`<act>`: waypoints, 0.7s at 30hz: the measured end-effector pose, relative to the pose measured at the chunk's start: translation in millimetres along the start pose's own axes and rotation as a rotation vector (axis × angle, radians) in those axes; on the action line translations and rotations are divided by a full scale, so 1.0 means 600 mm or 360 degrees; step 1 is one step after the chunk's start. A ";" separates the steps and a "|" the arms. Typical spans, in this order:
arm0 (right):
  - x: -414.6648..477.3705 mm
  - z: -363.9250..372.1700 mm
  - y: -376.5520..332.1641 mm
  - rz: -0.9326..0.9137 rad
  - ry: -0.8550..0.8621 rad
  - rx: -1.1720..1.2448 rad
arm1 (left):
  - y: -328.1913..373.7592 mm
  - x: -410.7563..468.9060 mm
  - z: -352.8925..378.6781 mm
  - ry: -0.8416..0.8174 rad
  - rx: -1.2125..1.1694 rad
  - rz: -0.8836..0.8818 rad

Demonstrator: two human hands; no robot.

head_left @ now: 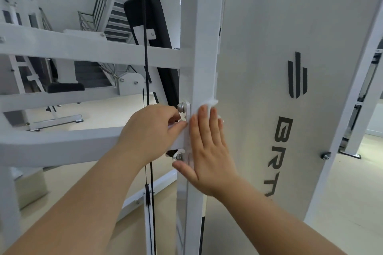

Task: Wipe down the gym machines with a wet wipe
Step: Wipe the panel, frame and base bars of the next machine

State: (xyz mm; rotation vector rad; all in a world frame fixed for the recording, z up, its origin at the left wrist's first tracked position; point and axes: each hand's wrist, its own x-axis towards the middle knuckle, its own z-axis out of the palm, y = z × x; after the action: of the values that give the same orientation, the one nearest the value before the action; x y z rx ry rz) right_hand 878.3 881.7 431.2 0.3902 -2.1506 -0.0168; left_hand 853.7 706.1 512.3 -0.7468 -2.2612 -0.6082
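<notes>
A white gym machine fills the view; its upright post (199, 47) runs down the middle, with a white shroud panel (259, 68) bearing black lettering to its right. My right hand (207, 149) lies flat with straight fingers on the post, pressing a white wet wipe (211, 103) that pokes out above the fingertips. My left hand (153, 128) has curled fingers at the bolted bracket (186, 109) where a horizontal bar (62, 141) meets the post; whether it grips anything is unclear.
A black cable (146, 47) hangs vertically just left of the post, crossing my left forearm. Behind it stand a black padded backrest (153, 33), more white frame bars and a staircase (116, 18). Beige floor shows at the lower right.
</notes>
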 end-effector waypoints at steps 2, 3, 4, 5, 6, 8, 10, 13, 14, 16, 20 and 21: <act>-0.006 0.003 0.010 -0.0029 -0.0020 -0.0049 | 0.003 -0.008 0.002 0.0073 0.0020 0.0031; 0.008 -0.005 0.016 -0.0035 -0.0005 -0.0058 | 0.006 -0.013 0.005 0.0118 0.0027 0.0059; 0.028 -0.016 0.022 -0.0030 0.0015 -0.0068 | 0.009 -0.018 0.007 0.0167 0.0029 0.0080; 0.050 -0.030 0.027 -0.0024 0.0035 -0.0082 | 0.011 -0.023 0.008 0.0221 0.0024 0.0082; 0.068 -0.040 0.030 -0.0020 0.0049 -0.0096 | 0.010 -0.028 0.008 0.0277 0.0026 0.0068; 0.078 -0.048 0.025 -0.0008 0.0064 -0.0061 | 0.003 -0.041 0.006 0.0395 0.0114 0.0064; 0.053 -0.035 0.007 0.0015 0.0024 -0.0008 | -0.010 -0.058 0.006 0.0474 0.0246 0.0085; -0.002 -0.002 -0.021 0.0000 -0.0045 -0.0012 | -0.025 -0.081 0.008 0.0491 0.0329 0.0120; -0.007 0.003 -0.022 -0.0024 -0.0029 -0.0028 | -0.027 -0.084 0.008 0.0478 0.0346 0.0141; 0.015 -0.005 -0.013 -0.0045 0.0016 -0.0058 | -0.032 -0.082 0.005 0.0451 0.0342 0.0171; 0.087 -0.039 0.006 0.0102 0.0093 -0.0054 | -0.035 -0.082 0.006 0.0463 0.0282 0.0142; 0.088 -0.038 0.005 0.0126 0.0104 -0.0030 | -0.034 -0.087 0.011 0.0486 0.0284 0.0141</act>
State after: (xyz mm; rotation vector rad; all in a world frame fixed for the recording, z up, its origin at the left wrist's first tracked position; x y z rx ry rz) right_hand 868.2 872.6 487.2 0.2907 -2.0979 0.0200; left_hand 869.3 677.3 466.6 -0.6167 -1.9604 -0.4382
